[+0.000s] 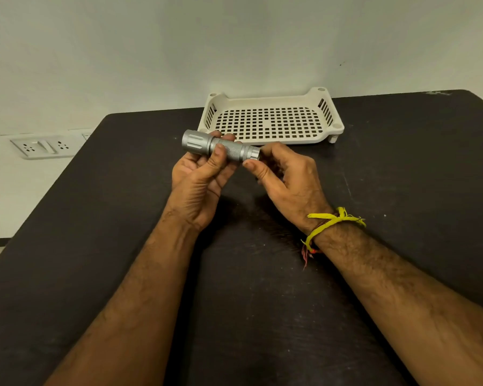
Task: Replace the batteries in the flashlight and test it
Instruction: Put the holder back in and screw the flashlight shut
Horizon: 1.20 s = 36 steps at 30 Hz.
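Above the dark table (123,218), just in front of the white basket (329,132), lies the silver flashlight (221,146), held sideways in the air with its long side running left to right, fat head to the left and tail cap (253,153) to the right. Gripped round the middle by the left hand (204,176), thumb pressed on top, fingers curled behind. Pinched at the tail cap by the right hand (285,176), nearest to that end, so probably ready to twist it, though open or closed cannot be told.
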Tool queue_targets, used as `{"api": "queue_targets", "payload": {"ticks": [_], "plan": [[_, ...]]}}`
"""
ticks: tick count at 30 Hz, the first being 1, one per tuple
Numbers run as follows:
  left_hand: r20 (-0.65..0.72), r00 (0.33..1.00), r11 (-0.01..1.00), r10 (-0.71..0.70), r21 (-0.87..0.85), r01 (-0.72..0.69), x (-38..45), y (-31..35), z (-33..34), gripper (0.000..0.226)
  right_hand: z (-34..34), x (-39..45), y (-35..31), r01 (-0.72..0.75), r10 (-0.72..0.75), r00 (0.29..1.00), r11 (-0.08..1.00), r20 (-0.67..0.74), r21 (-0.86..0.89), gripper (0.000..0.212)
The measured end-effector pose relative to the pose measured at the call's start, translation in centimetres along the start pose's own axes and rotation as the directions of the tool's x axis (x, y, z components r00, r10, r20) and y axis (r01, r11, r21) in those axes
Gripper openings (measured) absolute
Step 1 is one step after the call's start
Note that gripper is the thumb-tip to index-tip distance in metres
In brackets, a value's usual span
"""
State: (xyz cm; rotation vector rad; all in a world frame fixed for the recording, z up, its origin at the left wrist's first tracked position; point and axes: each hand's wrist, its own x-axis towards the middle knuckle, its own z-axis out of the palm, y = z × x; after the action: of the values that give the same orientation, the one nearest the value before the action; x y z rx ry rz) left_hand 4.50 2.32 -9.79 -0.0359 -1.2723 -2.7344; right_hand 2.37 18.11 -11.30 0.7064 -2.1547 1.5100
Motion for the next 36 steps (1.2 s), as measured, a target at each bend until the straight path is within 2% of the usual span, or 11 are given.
{"api": "queue_targets", "payload": {"ticks": [2,5,17,22,24,28,31,33,34,35,36], "plan": [[-0.007,1.0,1.0,0.001,0.001,-0.001,0.0,0.0,0.0,0.037,0.1,0.0,-0.1,0.025,-0.025,1.0,1.0,-0.007,0.019,0.028],[-0.009,1.0,1.0,0.013,0.02,-0.013,-0.1,0.0,0.0,0.034,0.2,0.1,-0.1,0.048,-0.048,0.999,0.999,-0.022,0.006,0.023],[0.028,0.993,0.979,0.11,0.167,-0.114,-0.1,-0.2,0.0,0.034,-0.1,0.3,-0.2,-0.157,0.161,0.987,0.963,-0.001,0.218,0.011],[0.009,0.995,0.982,0.096,0.164,-0.096,0.0,-0.3,-0.4,0.045,0.8,0.1,-0.3,-0.157,0.214,0.968,0.925,-0.134,0.345,0.012],[0.041,0.992,0.964,0.121,0.233,-0.127,0.0,-0.7,-0.4,0.04,0.6,0.3,-0.2,-0.164,0.253,0.946,0.912,-0.203,0.376,0.012],[0.101,0.973,0.842,0.209,0.487,-0.231,0.0,-1.4,-0.4,0.027,-0.1,0.6,-0.3,-0.105,0.216,0.928,0.934,-0.304,0.342,0.015],[0.231,0.944,0.593,0.233,0.736,-0.327,-0.1,-1.6,-0.4,0.028,-0.4,0.6,-0.3,-0.024,0.116,0.931,0.966,-0.346,0.258,0.016],[0.325,0.926,0.419,0.191,0.826,-0.377,-0.2,-1.7,-0.5,0.034,-0.4,0.6,-0.1,0.002,0.082,0.927,0.975,-0.366,0.223,0.013],[0.333,0.929,0.399,0.161,0.839,-0.37,-0.3,-1.8,-0.4,0.037,-0.4,0.6,0.0,0.0,0.087,0.925,0.973,-0.371,0.229,0.012],[0.313,0.939,0.425,0.141,0.838,-0.343,-0.3,-1.9,-0.3,0.038,-0.4,0.6,0.0,-0.011,0.106,0.922,0.969,-0.373,0.248,0.013],[0.263,0.955,0.504,0.139,0.811,-0.297,-0.3,-1.8,-0.2,0.038,-0.3,0.7,0.1,-0.029,0.129,0.919,0.965,-0.372,0.262,0.016]]}}
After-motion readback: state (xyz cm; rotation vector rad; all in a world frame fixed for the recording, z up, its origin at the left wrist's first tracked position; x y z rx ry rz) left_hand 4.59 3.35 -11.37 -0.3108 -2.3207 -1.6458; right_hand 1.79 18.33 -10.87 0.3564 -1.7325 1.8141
